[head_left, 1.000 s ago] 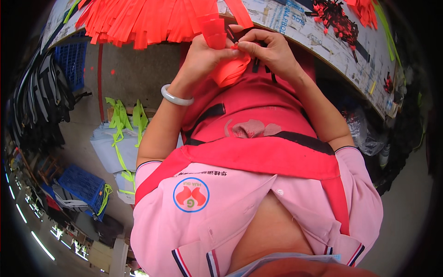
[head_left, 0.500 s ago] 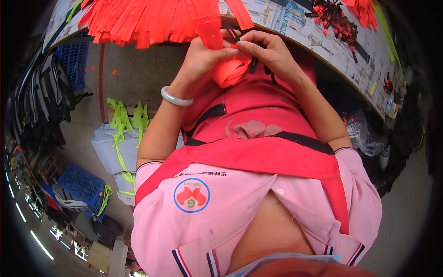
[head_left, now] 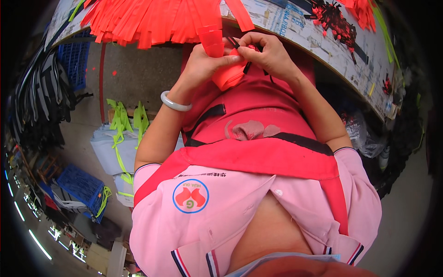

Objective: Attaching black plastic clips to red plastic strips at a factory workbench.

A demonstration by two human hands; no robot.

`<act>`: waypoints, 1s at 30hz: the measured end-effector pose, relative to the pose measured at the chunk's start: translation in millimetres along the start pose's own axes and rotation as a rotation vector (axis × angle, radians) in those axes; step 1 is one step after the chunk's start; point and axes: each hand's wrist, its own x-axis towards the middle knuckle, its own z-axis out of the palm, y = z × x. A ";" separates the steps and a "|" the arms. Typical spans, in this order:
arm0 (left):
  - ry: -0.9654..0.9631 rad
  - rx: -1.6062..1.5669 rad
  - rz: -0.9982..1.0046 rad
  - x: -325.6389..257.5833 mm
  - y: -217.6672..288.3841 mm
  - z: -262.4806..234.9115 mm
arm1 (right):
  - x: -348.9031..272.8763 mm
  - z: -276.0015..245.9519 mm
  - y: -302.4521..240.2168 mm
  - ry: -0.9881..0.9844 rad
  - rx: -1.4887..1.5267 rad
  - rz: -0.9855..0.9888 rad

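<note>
Pinched between the fingers and thumb of my left hand (head_left: 203,64) is a bundle of bright red-orange fabric strips (head_left: 229,76), its folded end hanging below the hand. My right hand (head_left: 267,54) meets the left one at the bundle. Its fingers close on a small black cord piece (head_left: 233,42) with a bit of red on it; more dark ends poke out beneath these fingers. Exactly how cord and strip join is hidden by the fingertips. Just beyond the hands, a large pile of the same red-orange strips (head_left: 147,23) overhangs the table edge.
On the worktable (head_left: 277,21) lie a heap of black cords with red ends (head_left: 332,21) and yellow-green strips (head_left: 385,34). Black and grey straps (head_left: 44,92) hang at far left. Blue crates (head_left: 83,184) and pale stacked sheets (head_left: 108,147) are on the left.
Both hands stay together at the bundle. The right fingers have shifted slightly on the black cord, and the folded strips hang a little differently under the left hand.
</note>
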 end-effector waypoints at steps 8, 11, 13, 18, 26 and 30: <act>0.115 -0.066 -0.110 -5.0 0.1 1.8 | -2.2 1.8 3.6 0.031 0.119 0.077; 0.156 -0.082 -0.100 -4.0 1.7 6.3 | -2.4 2.9 1.8 0.056 0.111 0.018; 0.155 -0.073 -0.093 -3.6 2.2 7.5 | -1.3 2.5 2.1 0.062 0.116 0.009; 0.070 0.021 -0.031 0.8 3.3 7.0 | -2.6 2.3 7.4 0.094 0.198 -0.065; 0.249 -0.042 0.068 -2.7 -0.5 4.6 | 4.6 2.5 2.8 0.039 0.288 -0.061; 0.208 -0.002 0.269 -4.7 8.5 8.9 | -12.8 -8.9 -21.4 0.046 0.208 -0.138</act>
